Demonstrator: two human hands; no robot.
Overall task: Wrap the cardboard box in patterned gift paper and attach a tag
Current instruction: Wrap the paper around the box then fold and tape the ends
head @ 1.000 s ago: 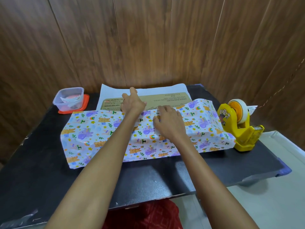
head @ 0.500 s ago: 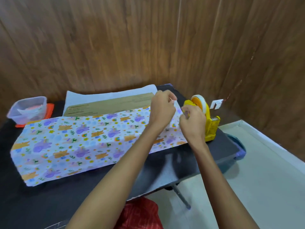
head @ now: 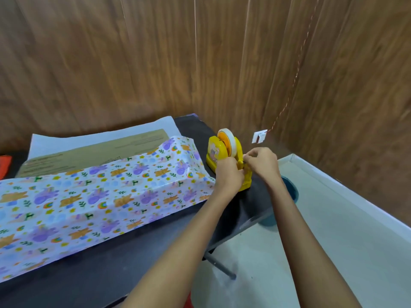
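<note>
1. Well, at the far left the paper (head: 89, 192) lies over the box (head: 95, 152) on the black table (head: 111, 270). The near flap is folded up onto the top. A strip of brown box shows at the back, with white paper lying flat behind it.
2. The paper looks thin, light and shiny. I think it will slip and spring open if nothing holds it, and it can crease or tear. It is best held flat near its edge, on top of the box.
3. The box looks long, stiff and light, so press on its top.
4. Next comes the yellow holder (head: 213, 156) with the tape (head: 229, 141).
5. The left hand (head: 229, 174) has its fingers curled on the front of the holder.
6. The right hand (head: 262, 163) pinches thumb and finger together at the cutter. It is most likely pinching the tape end, which is too thin to see.
7. At the far right the white tag (head: 259, 137) is by the wall, with a string on it.
</note>
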